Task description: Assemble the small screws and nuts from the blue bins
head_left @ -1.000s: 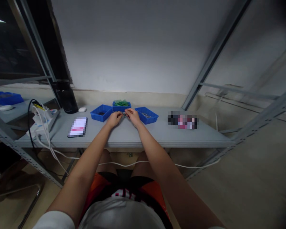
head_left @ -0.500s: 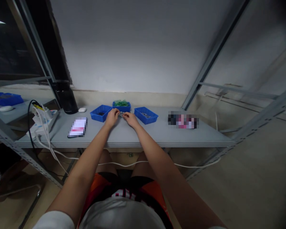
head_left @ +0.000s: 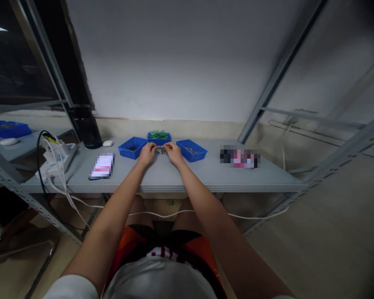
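Over the shelf top, my left hand [head_left: 147, 154] and my right hand [head_left: 174, 155] face each other with bent, closed fingers. Between their fingertips is a small cluster of shiny metal parts [head_left: 161, 150], gripped from both sides; the exact kind is too small to make out. To the left of my left hand stands a blue tray [head_left: 129, 153] with dark small pieces in it. Beside my right hand is another blue tray [head_left: 198, 157], holding silvery small pieces. Just behind my hands sits a third blue tray [head_left: 159, 141] filled with green pieces [head_left: 158, 134].
A phone [head_left: 102, 166], a white case [head_left: 107, 143] and a black bottle [head_left: 87, 131] occupy the left side. A power strip [head_left: 57, 160] with cables lies at the left end. Blurred-out items [head_left: 239, 158] lie right. Metal posts [head_left: 268, 87] frame the shelf.
My right hand has moved slightly right, its fingers now more raised. More of the metal cluster shows between my hands. My left hand has hardly moved.
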The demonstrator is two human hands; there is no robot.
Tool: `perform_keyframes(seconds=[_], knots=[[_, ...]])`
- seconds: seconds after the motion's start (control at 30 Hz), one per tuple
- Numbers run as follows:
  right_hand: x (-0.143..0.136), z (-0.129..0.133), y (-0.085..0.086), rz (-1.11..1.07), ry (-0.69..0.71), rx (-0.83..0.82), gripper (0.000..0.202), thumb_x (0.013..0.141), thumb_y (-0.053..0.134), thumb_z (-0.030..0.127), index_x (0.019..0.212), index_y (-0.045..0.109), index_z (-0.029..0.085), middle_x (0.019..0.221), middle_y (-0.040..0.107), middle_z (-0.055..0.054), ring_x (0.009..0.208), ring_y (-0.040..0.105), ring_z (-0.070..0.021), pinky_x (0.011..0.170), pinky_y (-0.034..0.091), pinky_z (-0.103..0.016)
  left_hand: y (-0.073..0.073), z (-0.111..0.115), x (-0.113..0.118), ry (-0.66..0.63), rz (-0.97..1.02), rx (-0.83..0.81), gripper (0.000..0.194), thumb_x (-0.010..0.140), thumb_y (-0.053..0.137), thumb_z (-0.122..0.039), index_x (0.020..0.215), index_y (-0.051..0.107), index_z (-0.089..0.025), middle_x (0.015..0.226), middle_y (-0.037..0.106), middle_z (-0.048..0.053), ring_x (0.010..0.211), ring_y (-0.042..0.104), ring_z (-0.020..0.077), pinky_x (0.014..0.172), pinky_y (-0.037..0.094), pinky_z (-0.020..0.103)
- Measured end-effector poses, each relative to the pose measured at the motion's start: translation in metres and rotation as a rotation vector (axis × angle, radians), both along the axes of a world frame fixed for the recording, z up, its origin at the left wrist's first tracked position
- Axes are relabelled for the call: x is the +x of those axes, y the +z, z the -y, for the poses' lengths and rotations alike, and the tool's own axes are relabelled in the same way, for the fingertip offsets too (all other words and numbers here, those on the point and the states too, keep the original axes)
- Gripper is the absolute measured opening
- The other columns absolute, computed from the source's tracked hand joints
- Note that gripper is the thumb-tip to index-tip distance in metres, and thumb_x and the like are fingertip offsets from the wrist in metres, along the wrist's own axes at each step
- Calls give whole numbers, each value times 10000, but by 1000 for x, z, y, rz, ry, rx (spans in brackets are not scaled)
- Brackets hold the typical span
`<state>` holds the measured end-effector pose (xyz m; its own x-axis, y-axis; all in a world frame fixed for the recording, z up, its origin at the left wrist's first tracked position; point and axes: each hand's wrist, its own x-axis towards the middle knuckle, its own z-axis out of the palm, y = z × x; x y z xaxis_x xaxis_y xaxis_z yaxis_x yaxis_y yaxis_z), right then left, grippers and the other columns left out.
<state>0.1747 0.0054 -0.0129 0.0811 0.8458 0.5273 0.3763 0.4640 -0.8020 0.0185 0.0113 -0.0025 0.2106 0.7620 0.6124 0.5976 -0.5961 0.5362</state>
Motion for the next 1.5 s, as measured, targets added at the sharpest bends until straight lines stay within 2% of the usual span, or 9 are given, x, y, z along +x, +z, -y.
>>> perform_keyframes(seconds=[0.27,0.6,0.73,0.93,1.0,1.1,1.23,1.4,1.5], knots=[[-4,11,10,-23,-32,123,204,780,513,332,814,636,172,757,650,-43,731,575,-170,739,444,-293,-3,4,4,-166,-103,-54,165,820,504,-210,816,649,-131,834,671,75,749,571,174,741,442,287],[0,2,3,-22,-50,16,177,774,526,281,823,651,167,767,656,-45,729,577,-161,729,438,-284,0,4,0,10,-50,56,174,840,488,-229,841,642,-149,827,635,76,762,554,176,740,438,299],[0,-4,-6,67,90,-86,156,754,545,284,792,650,174,722,645,-21,679,557,-147,694,428,-272,5,8,1,27,3,106,158,839,491,-232,837,628,-152,823,619,63,736,546,156,722,438,281],[-4,0,-11,173,290,-75,179,765,503,272,745,642,161,711,637,-13,666,537,-132,702,421,-262,5,11,3,-41,-14,114,127,827,507,-234,822,611,-162,797,619,41,715,544,146,701,435,272],[-4,2,-7,172,240,-56,183,766,511,286,756,646,163,726,644,-18,681,544,-138,710,421,-266,6,10,3,-44,19,121,137,841,493,-237,839,607,-162,824,625,47,735,548,147,718,439,272],[-2,5,2,68,53,-3,196,766,524,317,813,646,171,768,654,-32,721,565,-157,725,425,-276,6,7,1,-4,79,126,162,863,470,-244,866,611,-163,871,633,62,782,554,157,756,442,280],[0,11,12,-26,-64,75,230,797,482,346,824,628,169,762,647,-45,724,576,-175,725,436,-289,3,4,2,-16,-7,67,166,847,499,-251,832,635,-156,844,634,70,782,555,171,767,443,293],[-4,18,16,44,-72,143,175,798,478,298,785,612,186,775,650,-40,729,570,-168,742,441,-287,-1,5,4,-201,-147,-44,183,842,490,-237,847,651,-151,862,674,61,780,574,169,766,442,281],[-5,19,15,59,-71,155,167,802,473,284,782,606,185,777,649,-41,724,569,-164,744,442,-287,-1,7,4,-212,-161,-46,198,846,479,-241,843,653,-147,855,680,63,776,576,175,761,440,283]])
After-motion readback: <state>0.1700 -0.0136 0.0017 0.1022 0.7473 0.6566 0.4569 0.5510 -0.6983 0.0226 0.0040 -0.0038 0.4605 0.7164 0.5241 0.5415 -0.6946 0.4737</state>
